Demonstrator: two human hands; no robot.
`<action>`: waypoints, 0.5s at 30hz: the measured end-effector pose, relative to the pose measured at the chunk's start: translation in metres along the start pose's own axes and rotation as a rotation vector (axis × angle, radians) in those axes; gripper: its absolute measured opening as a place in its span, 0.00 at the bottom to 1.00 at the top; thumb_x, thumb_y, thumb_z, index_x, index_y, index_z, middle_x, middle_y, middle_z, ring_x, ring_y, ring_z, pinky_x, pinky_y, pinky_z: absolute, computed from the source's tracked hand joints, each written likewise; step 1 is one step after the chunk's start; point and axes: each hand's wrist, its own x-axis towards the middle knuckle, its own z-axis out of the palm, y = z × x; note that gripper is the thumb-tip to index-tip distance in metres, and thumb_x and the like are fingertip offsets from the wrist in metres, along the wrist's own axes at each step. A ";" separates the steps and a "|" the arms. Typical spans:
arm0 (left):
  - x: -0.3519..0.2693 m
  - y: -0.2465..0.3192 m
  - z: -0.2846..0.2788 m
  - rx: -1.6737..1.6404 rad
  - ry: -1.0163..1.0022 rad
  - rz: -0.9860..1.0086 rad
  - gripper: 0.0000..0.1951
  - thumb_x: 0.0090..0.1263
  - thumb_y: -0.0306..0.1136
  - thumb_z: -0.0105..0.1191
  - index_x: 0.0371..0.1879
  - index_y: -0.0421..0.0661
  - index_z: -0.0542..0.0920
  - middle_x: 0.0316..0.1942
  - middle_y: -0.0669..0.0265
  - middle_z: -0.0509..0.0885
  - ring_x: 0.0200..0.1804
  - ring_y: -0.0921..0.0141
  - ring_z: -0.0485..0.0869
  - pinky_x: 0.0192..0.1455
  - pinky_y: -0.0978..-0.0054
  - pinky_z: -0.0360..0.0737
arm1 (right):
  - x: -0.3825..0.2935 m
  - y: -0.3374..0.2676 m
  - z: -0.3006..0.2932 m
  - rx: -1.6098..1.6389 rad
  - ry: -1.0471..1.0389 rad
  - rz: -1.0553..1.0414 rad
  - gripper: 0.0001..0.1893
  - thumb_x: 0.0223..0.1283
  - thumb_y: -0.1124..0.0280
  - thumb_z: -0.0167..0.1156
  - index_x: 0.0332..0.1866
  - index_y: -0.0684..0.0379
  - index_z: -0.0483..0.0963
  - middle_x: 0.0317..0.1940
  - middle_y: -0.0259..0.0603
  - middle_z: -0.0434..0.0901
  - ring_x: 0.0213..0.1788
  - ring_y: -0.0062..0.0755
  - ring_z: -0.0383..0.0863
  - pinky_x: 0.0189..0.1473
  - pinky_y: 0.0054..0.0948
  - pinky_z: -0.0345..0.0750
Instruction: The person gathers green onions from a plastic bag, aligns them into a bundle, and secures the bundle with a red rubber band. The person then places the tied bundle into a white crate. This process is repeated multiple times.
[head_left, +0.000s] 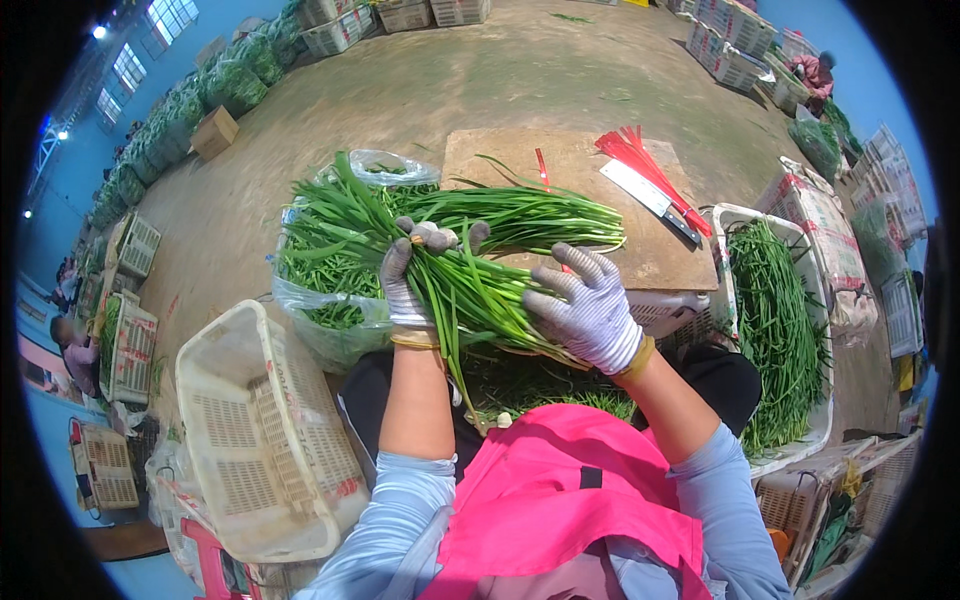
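Observation:
My left hand (420, 255), in a striped glove with grey fingertips, is closed around a bunch of garlic chives (480, 289). Its leaves fan out to the upper left and its pale stem ends point to the lower right. My right hand (581, 304), gloved alike, lies with spread fingers against the stem ends; whether it grips any stems I cannot tell. Just beyond, a second bunch of chives (540, 214) lies across a wooden board (645, 259). On the board's right are a cleaver (637, 187) and a bundle of red ties (645, 161); one loose red tie (541, 166) lies behind the bunch.
A clear plastic bag of greens (337, 300) stands left of the board, and an empty white crate (262, 420) nearer on the left. At right is a crate full of chives (780, 330). Stacked crates (731, 52) and bagged greens (240, 82) stand farther off. Other people work at both sides.

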 end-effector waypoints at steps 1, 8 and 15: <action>0.000 0.001 -0.001 -0.003 0.017 -0.019 0.11 0.71 0.31 0.65 0.51 0.55 0.87 0.39 0.73 0.86 0.46 0.68 0.83 0.77 0.33 0.62 | -0.003 0.002 0.000 0.028 0.055 0.022 0.18 0.46 0.65 0.69 0.47 0.43 0.81 0.54 0.31 0.82 0.64 0.46 0.77 0.60 0.48 0.75; -0.002 0.030 -0.015 -0.017 0.154 0.045 0.07 0.71 0.32 0.66 0.46 0.52 0.87 0.36 0.71 0.87 0.43 0.69 0.84 0.75 0.33 0.68 | -0.121 0.008 -0.011 -0.029 -0.073 0.305 0.19 0.35 0.70 0.74 0.39 0.43 0.81 0.48 0.29 0.84 0.58 0.52 0.80 0.55 0.49 0.78; 0.006 0.023 0.018 0.083 0.470 0.090 0.04 0.70 0.30 0.65 0.34 0.45 0.84 0.29 0.66 0.87 0.36 0.67 0.88 0.71 0.39 0.75 | -0.113 0.000 -0.034 0.059 -0.310 0.650 0.54 0.37 0.52 0.82 0.73 0.60 0.64 0.74 0.67 0.61 0.75 0.73 0.60 0.74 0.59 0.64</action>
